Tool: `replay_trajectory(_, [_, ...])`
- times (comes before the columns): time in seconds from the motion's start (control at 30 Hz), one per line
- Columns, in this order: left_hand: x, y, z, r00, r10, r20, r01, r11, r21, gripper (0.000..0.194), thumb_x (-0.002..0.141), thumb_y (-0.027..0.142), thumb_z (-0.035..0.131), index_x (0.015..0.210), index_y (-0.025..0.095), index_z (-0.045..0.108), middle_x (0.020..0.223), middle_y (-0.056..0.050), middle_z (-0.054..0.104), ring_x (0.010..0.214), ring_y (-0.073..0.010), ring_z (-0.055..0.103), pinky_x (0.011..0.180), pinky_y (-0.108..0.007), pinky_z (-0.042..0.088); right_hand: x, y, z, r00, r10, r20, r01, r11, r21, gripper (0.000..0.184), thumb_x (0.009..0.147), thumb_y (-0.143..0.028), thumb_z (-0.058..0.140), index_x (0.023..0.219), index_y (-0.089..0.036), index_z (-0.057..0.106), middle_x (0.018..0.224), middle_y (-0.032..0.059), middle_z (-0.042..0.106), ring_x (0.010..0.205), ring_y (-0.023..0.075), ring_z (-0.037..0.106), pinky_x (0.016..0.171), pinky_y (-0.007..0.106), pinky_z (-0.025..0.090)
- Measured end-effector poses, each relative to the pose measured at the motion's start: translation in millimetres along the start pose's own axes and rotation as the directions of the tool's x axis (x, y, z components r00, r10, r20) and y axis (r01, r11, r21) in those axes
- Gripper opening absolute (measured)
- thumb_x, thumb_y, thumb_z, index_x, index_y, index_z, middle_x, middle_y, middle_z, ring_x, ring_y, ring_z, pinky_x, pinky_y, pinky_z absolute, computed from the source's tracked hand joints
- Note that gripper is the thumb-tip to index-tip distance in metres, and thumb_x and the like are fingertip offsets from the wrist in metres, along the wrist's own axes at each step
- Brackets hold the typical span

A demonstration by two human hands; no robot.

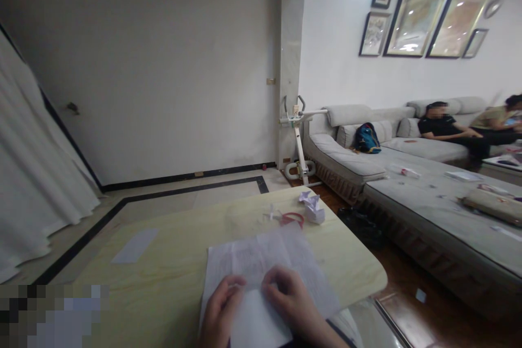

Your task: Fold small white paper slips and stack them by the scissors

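Observation:
A white sheet of paper (pixel 258 318) lies between my two hands at the table's near edge. My left hand (pixel 223 302) is closed on its left side, fingers curled over the upper corner. At the upper right corner, my right hand (pixel 290 296) pinches the same sheet with thumb and fingers. Beneath both hands spreads a larger, creased sheet with faint print (pixel 261 255). Past that sheet's far edge are red-handled scissors (pixel 292 219), blurred. Folded white paper pieces (pixel 314 210) sit beside them at the table's far right corner.
The pale yellow table (pixel 175 261) carries a white paper slip (pixel 135 246) on its left. An exercise bike (pixel 300 147) stands behind. Along the right runs a grey sofa (pixel 346 157) with a blue backpack (pixel 367 138). Two people (pixel 444 129) sit at its far end.

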State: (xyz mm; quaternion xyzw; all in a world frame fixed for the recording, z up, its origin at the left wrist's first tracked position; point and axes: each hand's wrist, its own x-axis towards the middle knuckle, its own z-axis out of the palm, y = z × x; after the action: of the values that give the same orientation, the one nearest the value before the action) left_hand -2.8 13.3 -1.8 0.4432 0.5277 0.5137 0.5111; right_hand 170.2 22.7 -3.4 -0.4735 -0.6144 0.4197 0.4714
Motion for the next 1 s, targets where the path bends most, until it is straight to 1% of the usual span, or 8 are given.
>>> replay_trajectory(0.1, [5.7,-6.9,-0.9,0.999,0.024,-0.022,-0.025,0.998,-0.053,0.025,0.065,0.041,0.074,0.078,0.02,0.069,0.049,0.006,0.053,0.045,-0.0125,0.045,0.045,-0.02,0.029,1.9,0.5,-0.9,1.0,-0.01,-0.001,0.01,1.0,0.011,0.009,0.072,-0.014,0.054,0.072,-0.016,0.063,0.069,0.002,0.062,0.07,0.0182,0.057,0.065,0.028,0.042])
replay_trajectory(0.17, [8.1,-9.3,-0.8,1.0,0.025,-0.01,-0.025,0.997,-0.077,0.024,0.063,0.04,0.074,0.075,0.019,0.069,0.048,0.007,0.05,0.044,-0.0114,0.042,0.045,-0.02,0.027,3.5,1.8,-0.3,1.0,-0.01,-0.002,0.01,1.0,0.019,0.008,0.074,-0.017,0.056,0.072,-0.016,0.063,0.07,0.0023,0.062,0.071,0.0188,0.057,0.066,0.029,0.043])
replay_trajectory(0.27, [7.9,-8.6,-0.1,1.0,-0.01,-0.015,0.008,0.994,-0.113,0.024,0.061,0.039,0.074,0.075,0.02,0.069,0.047,0.007,0.048,0.044,-0.0117,0.041,0.044,-0.02,0.026,4.8,3.7,0.7,1.0,-0.009,0.001,0.009,1.0,0.018,0.007,0.075,-0.018,0.057,0.072,-0.016,0.064,0.069,0.0018,0.061,0.07,0.0183,0.057,0.065,0.028,0.042])
replay_trajectory(0.43, [-1.9,0.7,1.0,0.996,-0.079,-0.034,0.075,0.991,-0.109,0.025,0.062,0.042,0.074,0.077,0.021,0.068,0.048,0.006,0.052,0.044,-0.0148,0.046,0.045,-0.022,0.031,4.4,3.1,-0.3,0.999,-0.015,0.035,0.013,0.999,0.052,0.008,0.076,-0.02,0.058,0.072,-0.016,0.064,0.07,0.0016,0.061,0.069,0.0175,0.056,0.064,0.028,0.042])
replay_trajectory(0.53, [-6.4,9.8,1.6,0.992,-0.122,-0.014,0.121,0.99,-0.068,0.029,0.062,0.044,0.075,0.079,0.021,0.069,0.051,0.004,0.056,0.047,-0.0174,0.05,0.046,-0.024,0.035,5.4,-0.9,-1.4,0.999,-0.002,0.041,0.001,1.0,0.031,0.008,0.075,-0.021,0.059,0.071,-0.016,0.064,0.069,0.0014,0.062,0.067,0.0172,0.056,0.063,0.027,0.041])
replay_trajectory(0.67, [-6.2,18.3,2.5,0.996,-0.081,0.032,0.082,0.996,-0.033,0.024,0.064,0.042,0.072,0.075,0.021,0.069,0.055,0.003,0.059,0.053,-0.0185,0.055,0.05,-0.024,0.039,6.2,-5.3,-1.9,0.999,-0.025,0.029,0.024,0.999,0.042,0.006,0.074,-0.019,0.058,0.071,-0.017,0.063,0.07,0.0018,0.064,0.071,0.018,0.058,0.067,0.028,0.043])
replay_trajectory(0.8, [-4.2,16.0,1.4,0.995,-0.087,0.05,0.088,0.996,-0.026,0.025,0.067,0.045,0.07,0.075,0.021,0.069,0.057,0.002,0.061,0.057,-0.0198,0.057,0.053,-0.025,0.041,4.8,-2.9,-2.2,0.999,-0.018,0.029,0.016,0.998,0.061,0.006,0.074,-0.021,0.058,0.07,-0.018,0.063,0.069,0.0015,0.064,0.07,0.0181,0.058,0.067,0.028,0.043])
replay_trajectory(1.0, [-4.9,8.9,-1.7,0.997,-0.081,-0.013,0.081,0.997,-0.002,0.027,0.064,0.044,0.073,0.077,0.021,0.071,0.059,0.001,0.063,0.06,-0.0218,0.058,0.055,-0.027,0.043,3.7,2.5,-3.5,0.999,-0.012,0.051,0.01,0.999,0.049,0.008,0.076,-0.024,0.06,0.072,-0.018,0.062,0.07,0.0008,0.063,0.069,0.0172,0.056,0.065,0.027,0.042])
